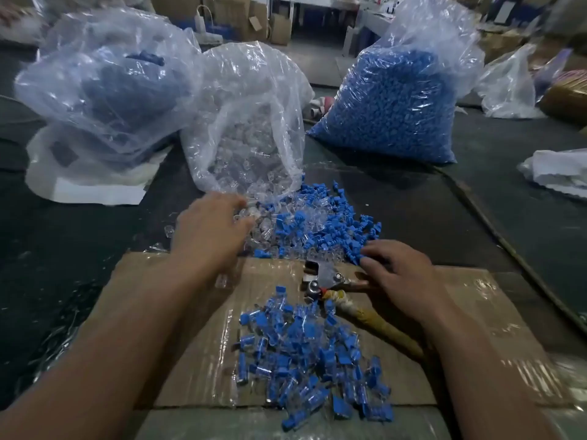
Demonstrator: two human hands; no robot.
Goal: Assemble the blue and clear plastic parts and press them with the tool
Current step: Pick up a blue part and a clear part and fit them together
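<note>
A heap of loose blue parts (336, 223) mixed with clear parts (263, 227) lies beyond the cardboard. My left hand (209, 230) reaches into the clear parts at the mouth of their bag, fingers curled; what they hold is blurred. My right hand (397, 271) lies palm down at the near right edge of the blue heap, fingertips touching blue parts. The pressing tool (324, 281), with a metal head and a tape-wrapped handle, lies on the cardboard under my right hand. A pile of assembled blue-and-clear pieces (305, 360) sits in front.
A taped cardboard sheet (178, 328) covers the dark table. Behind stand an open bag of clear parts (247, 122), a full bag of blue parts (397, 100) and another bag (104, 84) at the left. White plastic lies at the far right (559, 173).
</note>
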